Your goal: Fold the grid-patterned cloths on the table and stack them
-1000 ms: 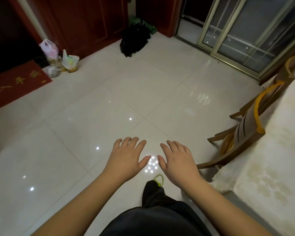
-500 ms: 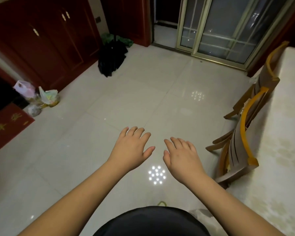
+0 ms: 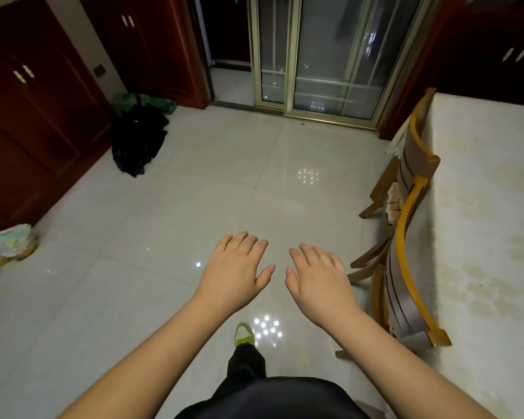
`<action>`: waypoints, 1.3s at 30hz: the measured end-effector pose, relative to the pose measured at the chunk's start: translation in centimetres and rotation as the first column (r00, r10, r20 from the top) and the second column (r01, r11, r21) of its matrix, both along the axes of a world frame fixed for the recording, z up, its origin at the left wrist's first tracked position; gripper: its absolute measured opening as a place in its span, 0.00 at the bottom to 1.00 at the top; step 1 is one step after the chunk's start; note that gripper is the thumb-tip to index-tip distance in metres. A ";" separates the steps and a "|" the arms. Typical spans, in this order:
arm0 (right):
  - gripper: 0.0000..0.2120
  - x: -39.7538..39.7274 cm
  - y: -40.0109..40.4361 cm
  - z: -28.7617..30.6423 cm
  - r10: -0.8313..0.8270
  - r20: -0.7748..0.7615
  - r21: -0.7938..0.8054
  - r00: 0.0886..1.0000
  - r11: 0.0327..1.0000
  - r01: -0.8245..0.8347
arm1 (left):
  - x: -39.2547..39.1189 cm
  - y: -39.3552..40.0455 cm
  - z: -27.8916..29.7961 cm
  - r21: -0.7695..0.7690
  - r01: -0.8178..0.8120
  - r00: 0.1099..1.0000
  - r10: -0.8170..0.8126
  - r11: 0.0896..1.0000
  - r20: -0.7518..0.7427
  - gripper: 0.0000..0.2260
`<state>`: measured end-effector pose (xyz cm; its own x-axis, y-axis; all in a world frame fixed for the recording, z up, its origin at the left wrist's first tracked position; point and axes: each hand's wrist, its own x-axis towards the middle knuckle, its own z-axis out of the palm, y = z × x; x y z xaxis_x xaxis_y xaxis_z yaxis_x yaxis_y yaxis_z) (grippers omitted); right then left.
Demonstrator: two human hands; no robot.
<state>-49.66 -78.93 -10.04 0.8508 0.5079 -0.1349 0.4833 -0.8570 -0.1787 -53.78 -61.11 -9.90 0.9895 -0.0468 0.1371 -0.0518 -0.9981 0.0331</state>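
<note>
**Turning toward the table, hands out and holding nothing**

Since a second ago the view has swung right and lifted: the glass sliding door [image 3: 318, 58] now fills the top of the frame, the red mat has gone from sight, and far more of the table [image 3: 481, 225] shows along the right edge. Both my arms reach forward over the glossy tiled floor [image 3: 170, 225]. My left hand [image 3: 235, 269] and right hand [image 3: 316, 279] hover palms down, fingers straight and lightly spread, thumbs pointing at each other with a small gap between them — neither touches anything.

The table wears a cream patterned cover and its long side runs away from me toward the far wall. I cannot see any grid-patterned cloths on the part that shows. Two wooden chairs [image 3: 406, 267] stand tucked against its near edge, between me and the tabletop.

Off to the left a black bag [image 3: 138, 137] slumps by the dark red cabinets [image 3: 34, 116], and plastic bags [image 3: 9, 243] sit at the left edge. One yellow-green shoe [image 3: 244, 334] shows below my hands.
</note>
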 end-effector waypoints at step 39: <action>0.24 43.4 3.8 -1.2 -0.352 0.035 0.024 0.936 0.936 0.351 | 48.0 3.8 -1.6 0.018 0.250 0.967 -0.249 0.968 -0.055 0.21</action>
